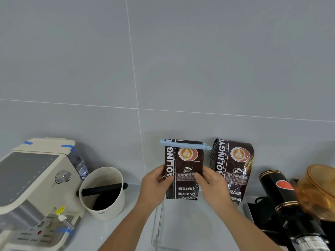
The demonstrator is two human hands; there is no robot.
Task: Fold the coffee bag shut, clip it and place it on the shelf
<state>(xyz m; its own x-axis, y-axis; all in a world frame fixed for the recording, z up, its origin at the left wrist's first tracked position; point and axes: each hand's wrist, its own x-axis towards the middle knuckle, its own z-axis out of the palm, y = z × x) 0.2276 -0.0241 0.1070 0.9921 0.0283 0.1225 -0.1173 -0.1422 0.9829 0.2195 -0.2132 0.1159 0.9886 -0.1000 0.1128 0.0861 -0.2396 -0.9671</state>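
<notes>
A dark brown coffee bag (184, 165) stands upright on a clear acrylic shelf (159, 223), close to the grey wall. Its top is folded down flat, and a light blue clip (184, 144) runs across the fold. My left hand (155, 182) grips the bag's left edge. My right hand (210, 182) grips its right edge. Both hands hold it at mid-height with thumbs on the printed front.
A second, unclipped coffee bag (233, 167) stands just right of the held one. A cream espresso machine (36, 187) and a cream knock box (103, 192) sit at the left. A black grinder (282, 196) with an amber hopper (319, 189) stands at the right.
</notes>
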